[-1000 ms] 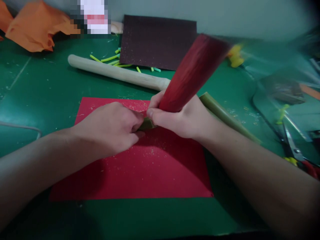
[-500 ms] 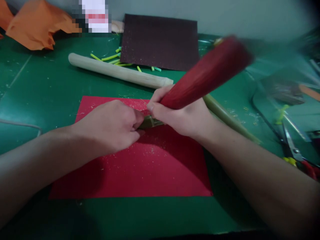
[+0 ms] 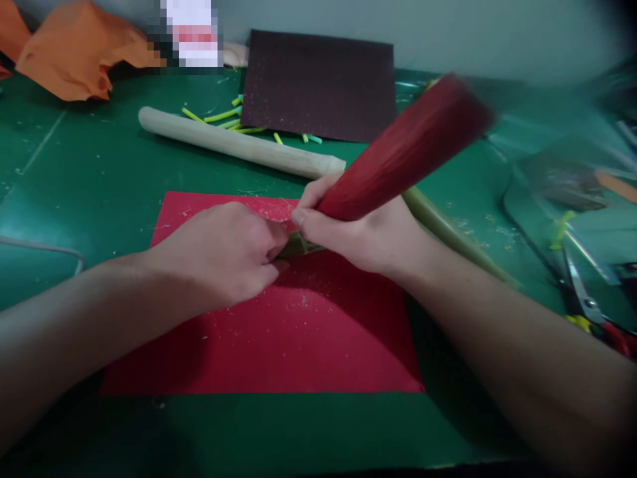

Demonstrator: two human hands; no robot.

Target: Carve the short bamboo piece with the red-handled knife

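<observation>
The red handle (image 3: pixel 405 149) looks like matt, streaky wood, the green tabletop (image 3: pixel 99 179) smooth and glossy.

The gripped handle (image 3: pixel 403 149) is deep red with faint darker streaks; the sheet (image 3: pixel 298 345) is red, speckled with pale flecks. The short piece (image 3: pixel 294 246) is olive green, like the stalk (image 3: pixel 450 234). The counter (image 3: pixel 104 159) is green, the stick (image 3: pixel 236 144) creamy white, the panel (image 3: pixel 318 86) dark brown, the crumpled material (image 3: pixel 70 53) orange.

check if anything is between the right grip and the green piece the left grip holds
Nothing visible stands between them: the right grip is close beside the green piece, opposite the left grip. The red cylinder slants up and away; what lies beneath the right grip is hidden.
</observation>
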